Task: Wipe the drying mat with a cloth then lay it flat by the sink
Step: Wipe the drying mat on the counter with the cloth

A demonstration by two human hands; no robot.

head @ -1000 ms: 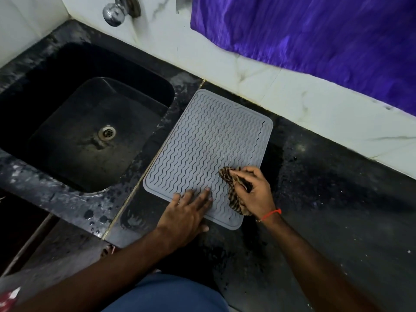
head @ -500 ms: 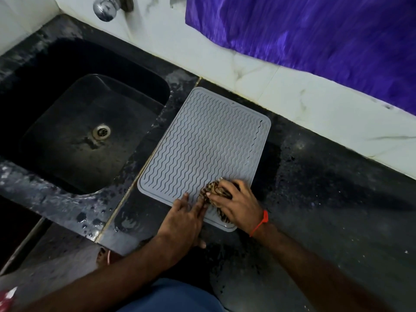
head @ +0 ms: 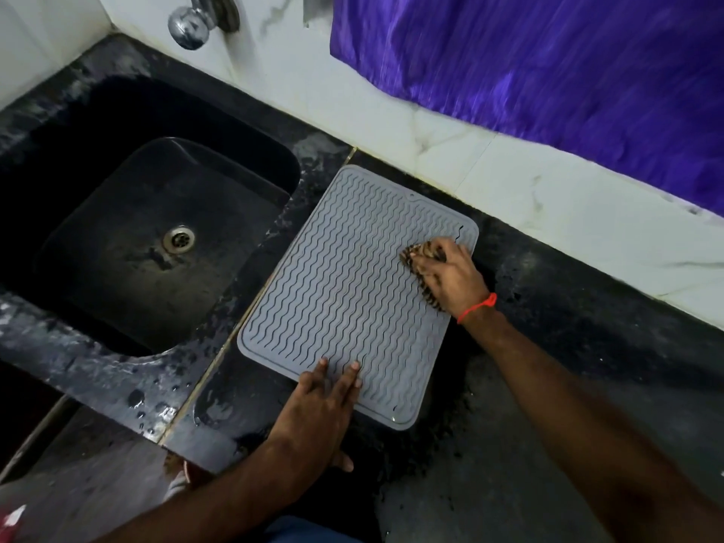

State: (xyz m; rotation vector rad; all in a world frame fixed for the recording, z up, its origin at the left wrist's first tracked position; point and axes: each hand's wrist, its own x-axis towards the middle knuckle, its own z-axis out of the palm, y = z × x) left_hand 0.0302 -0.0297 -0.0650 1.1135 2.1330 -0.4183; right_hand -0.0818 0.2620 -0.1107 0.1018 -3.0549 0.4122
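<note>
- Grey ribbed silicone, that's the mat (head: 352, 291), lying flat on the black counter (head: 548, 405) just beside the sink (head: 117, 339); its left edge runs along the seam between sink surround and counter, its far edge sits close to the white wall tiles (head: 450, 150)
- Our left hand (head: 317, 409) presses down on the mat's near edge; fingers straight and held close together, fingertips on the ribs, palm over the counter just off the mat
- Our right hand (head: 450, 276) is up at the mat's far right corner, curled round the cloth (head: 415, 256); the cloth is bunched, brown and striped, and shows ahead of the knuckles and again under the heel of the hand; it lies against the mat's surface
- A red thread (head: 480, 305) circles the right wrist
- We see water drops on the sink surround near the seam, and wet patches on the counter around the mat's near edge
- Sink basin dark, with a round metal drain (head: 179, 239) in its floor; a chrome tap (head: 190, 25) juts from the wall above it
- Purple fabric (head: 548, 64) hangs across the wall at upper right, well apart from the mat
- Both forearms reach in from the bottom edge; the hands are well apart, one at each end of the mat's right half
</note>
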